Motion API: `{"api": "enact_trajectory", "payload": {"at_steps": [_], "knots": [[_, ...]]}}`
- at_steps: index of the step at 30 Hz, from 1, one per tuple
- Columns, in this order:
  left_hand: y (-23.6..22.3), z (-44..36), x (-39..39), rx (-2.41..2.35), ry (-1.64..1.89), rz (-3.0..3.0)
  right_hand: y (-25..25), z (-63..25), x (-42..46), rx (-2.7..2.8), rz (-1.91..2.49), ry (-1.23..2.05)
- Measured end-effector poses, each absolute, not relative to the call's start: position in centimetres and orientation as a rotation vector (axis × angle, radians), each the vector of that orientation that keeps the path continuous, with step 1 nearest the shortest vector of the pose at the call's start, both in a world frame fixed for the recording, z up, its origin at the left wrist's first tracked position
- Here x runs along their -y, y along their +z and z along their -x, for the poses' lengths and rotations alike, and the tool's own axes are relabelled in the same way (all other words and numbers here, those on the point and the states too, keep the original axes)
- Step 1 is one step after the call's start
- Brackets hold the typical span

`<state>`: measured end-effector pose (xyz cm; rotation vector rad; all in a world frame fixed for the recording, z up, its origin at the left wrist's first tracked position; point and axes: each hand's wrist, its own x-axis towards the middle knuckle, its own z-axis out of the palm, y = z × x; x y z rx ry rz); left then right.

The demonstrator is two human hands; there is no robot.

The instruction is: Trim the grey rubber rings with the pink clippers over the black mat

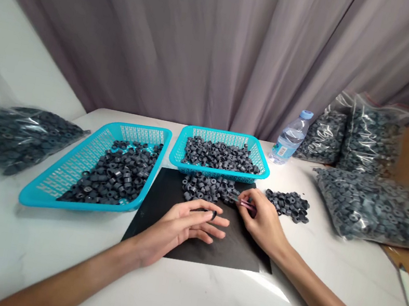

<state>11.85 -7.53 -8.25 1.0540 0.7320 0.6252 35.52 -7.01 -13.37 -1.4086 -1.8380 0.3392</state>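
Note:
My left hand (pixel 187 224) is over the black mat (pixel 211 252), palm turned inward. A small black ring-shaped part (pixel 213 216) is pinched at its thumb tip against the fingers, while the other fingers stretch out to the right. My right hand (pixel 259 221) grips pink tweezers (pixel 249 205), their tips pointing left at the right end of a pile of dark grey ring-shaped parts (pixel 204 187) on the mat. Whether the tips hold a part is too small to tell. A second pile of grey parts (pixel 288 204) lies on the table just right of this hand.
A blue basket (pixel 32 196) of grey parts stands at the left, another blue basket (pixel 220 174) behind the mat. At the back right are a water bottle (pixel 290 139) and upright filled bags (pixel 373 138). Filled bags lie at the right (pixel 384 211) and left (pixel 21 136).

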Motion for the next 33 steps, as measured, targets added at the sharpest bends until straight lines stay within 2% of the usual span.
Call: {"api": "enact_trajectory", "payload": {"at_steps": [6, 13, 16, 20, 23, 27, 33], "knots": [[-8.5, -11.5, 7.1, -0.702, 0.614, -0.991, -13.6, -35.5, 7.1, 1.826, 1.526, 0.232], [-8.1, -11.8, 7.3, -0.775, 0.659, -1.163, -13.6, -35.4, 7.2, 1.793, 1.49, 0.29], [-7.9, -11.4, 7.6, -0.882, 0.711, -1.611, -13.4, -35.1, 7.4, 1.834, 1.484, 0.311], [-7.1, -9.8, 6.8, -1.066, 1.021, -2.503, -13.5, -34.9, 7.6, 1.87, 1.498, 0.349], [-6.4, -8.3, 5.4, -1.444, 1.206, -2.779, -13.8, -34.9, 7.5, 1.879, 1.495, 0.371], [-6.1, -6.5, 3.9, -1.962, 0.975, -2.84, -14.2, -34.7, 7.3, 1.88, 1.487, 0.352], [-7.0, -5.8, 3.9, -2.239, 0.805, -2.916, -14.2, -34.4, 7.2, 1.858, 1.467, 0.335]]}}
